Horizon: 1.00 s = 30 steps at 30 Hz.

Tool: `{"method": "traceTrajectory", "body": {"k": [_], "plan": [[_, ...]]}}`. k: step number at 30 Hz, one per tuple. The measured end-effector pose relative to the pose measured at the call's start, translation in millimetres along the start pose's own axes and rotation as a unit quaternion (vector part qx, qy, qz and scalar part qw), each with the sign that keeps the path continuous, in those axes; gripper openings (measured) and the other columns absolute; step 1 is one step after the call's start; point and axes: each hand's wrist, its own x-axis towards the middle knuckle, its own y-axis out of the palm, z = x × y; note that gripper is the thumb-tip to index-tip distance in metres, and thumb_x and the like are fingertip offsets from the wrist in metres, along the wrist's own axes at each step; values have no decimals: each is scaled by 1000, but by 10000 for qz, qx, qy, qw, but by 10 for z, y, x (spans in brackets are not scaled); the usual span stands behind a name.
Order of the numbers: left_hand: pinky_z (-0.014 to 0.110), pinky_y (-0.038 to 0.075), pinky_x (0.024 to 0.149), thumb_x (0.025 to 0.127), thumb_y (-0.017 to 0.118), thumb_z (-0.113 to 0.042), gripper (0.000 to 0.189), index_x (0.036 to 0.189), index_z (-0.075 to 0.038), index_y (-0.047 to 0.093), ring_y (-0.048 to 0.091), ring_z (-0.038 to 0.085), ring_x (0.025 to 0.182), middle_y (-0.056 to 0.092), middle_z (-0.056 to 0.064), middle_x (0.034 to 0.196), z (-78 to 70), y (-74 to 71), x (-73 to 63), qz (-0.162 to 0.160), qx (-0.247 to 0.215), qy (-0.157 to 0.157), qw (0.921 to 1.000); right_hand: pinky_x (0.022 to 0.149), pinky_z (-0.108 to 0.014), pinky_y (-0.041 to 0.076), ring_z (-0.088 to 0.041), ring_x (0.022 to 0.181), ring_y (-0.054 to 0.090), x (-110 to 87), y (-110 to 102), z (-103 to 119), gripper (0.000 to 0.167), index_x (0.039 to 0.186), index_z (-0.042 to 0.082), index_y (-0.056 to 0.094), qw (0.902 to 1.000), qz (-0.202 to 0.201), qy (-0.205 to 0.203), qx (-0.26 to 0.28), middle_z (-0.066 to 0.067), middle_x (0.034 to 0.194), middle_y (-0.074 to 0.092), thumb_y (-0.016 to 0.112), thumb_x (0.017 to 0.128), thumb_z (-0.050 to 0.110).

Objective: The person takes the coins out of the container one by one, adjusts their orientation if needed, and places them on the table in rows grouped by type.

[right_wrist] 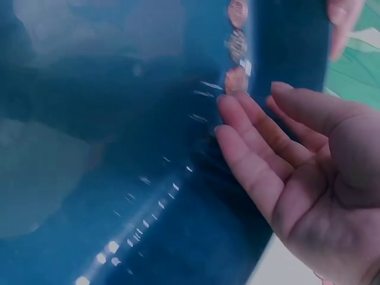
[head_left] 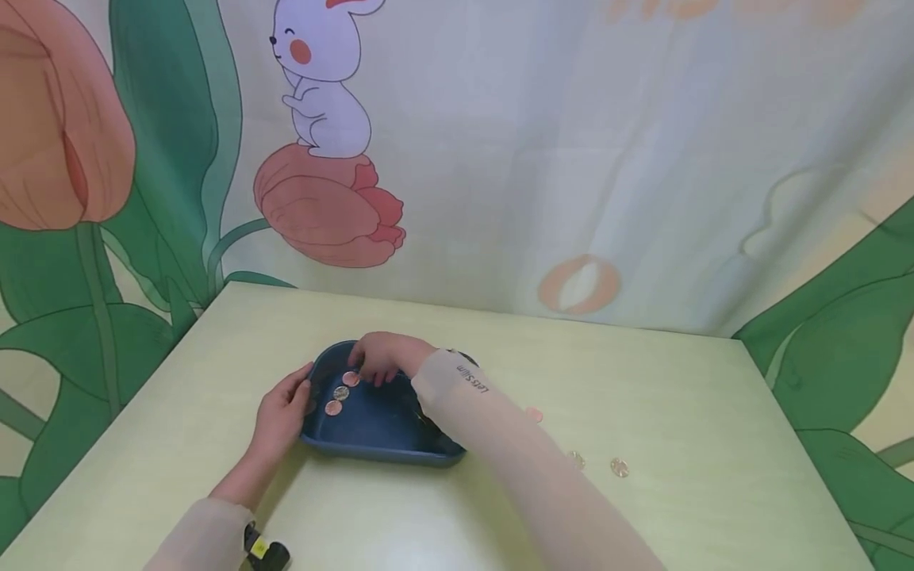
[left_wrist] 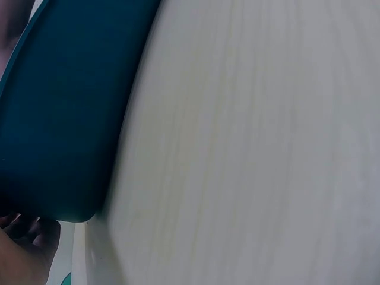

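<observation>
In the head view, your left hand point(head_left: 282, 408) grips the left rim of the blue tray point(head_left: 378, 428); your right hand point(head_left: 378, 355) reaches inside, beside the farthest of 3 coins point(head_left: 341, 392) in a row. Your right sleeve point(head_left: 493, 424) hides part of the tray; 3 loose coins point(head_left: 620, 467) lie rightward on the table point(head_left: 700, 396). The left-wrist view shows the tray's outer wall point(left_wrist: 65, 119). Only the right-wrist view bares your right palm point(right_wrist: 323, 208), fingers loosely extended, tips at the nearest coin.

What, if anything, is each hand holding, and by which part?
The left hand holds the blue tray by its left rim. The right hand holds nothing that shows; it is right at a coin inside the tray.
</observation>
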Motion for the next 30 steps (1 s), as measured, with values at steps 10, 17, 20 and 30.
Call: {"method": "traceTrajectory", "body": {"k": [10,17,20,30], "plan": [[2,46,77,109,40,-11,44,152,1,46,66,34,121,51,27,151,-13,-11,10,-20,-75,-28,10000,68,-27,60,-24,86,75,181,244,-59,36,141,10,61,9970,-766,-116,-46,-16,105,78,56,106,17],[3,46,76,109,42,-12,44,151,0,47,69,17,102,55,28,147,1,-22,12,-78,-24,2,10000,58,-21,52,-14,66,65,239,375,-81,31,131,8,69,9904,-1338,-300,-181,-11,91,76,63,102,20],[2,44,77,109,41,-13,44,151,-1,47,69,30,114,55,28,147,-4,-16,11,-85,19,-14,10000,59,-21,51,-12,63,64,250,402,-82,28,127,9,70,9872,-1489,-357,-438,-9,91,76,63,103,20],[12,48,71,109,42,-12,44,150,0,48,56,5,79,67,18,99,15,-16,19,-113,-104,-164,9997,63,-22,48,-11,64,63,255,397,-12,15,111,6,74,9798,-1230,-468,-1506,-7,96,76,65,100,13]]}}
